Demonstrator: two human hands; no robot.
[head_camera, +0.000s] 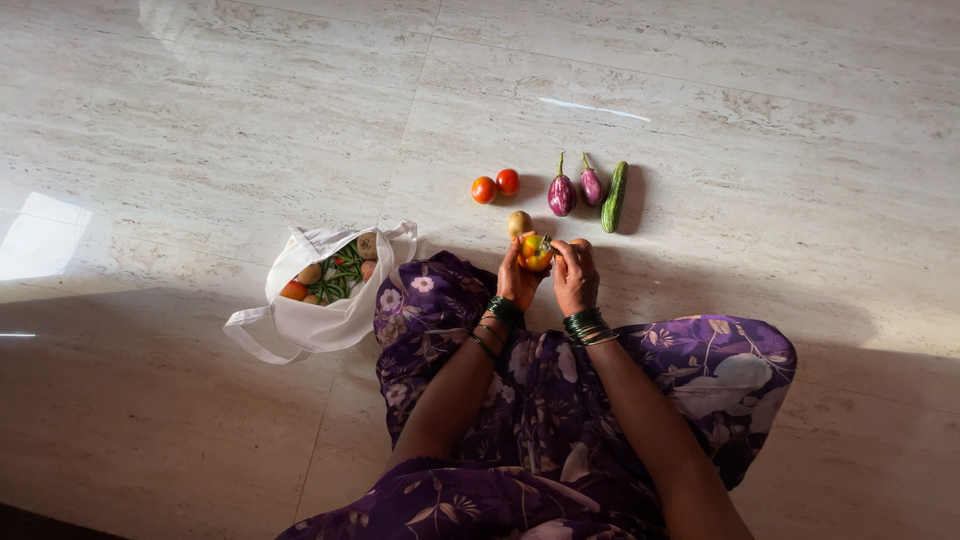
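- Pale marble floor (700, 80) with faint tile seams fills the view; sunlight brightens its upper part, and shadow covers the near part.
- Purple floral garment (560, 420) spreads over the seated person's lap.
- White cloth bag (310, 320) lies open on the floor just left of the knee, holding mixed vegetables.
- Green cucumber (614, 196), two purple eggplants (562, 194) and two red tomatoes (496, 186) sit in a row ahead.
- Left hand (516, 278) and right hand (574, 274), both with green bangles, have fingers curled around a yellow-red tomato (535, 250), held above the floor.
- A small pale fruit (518, 222) lies just beyond it.
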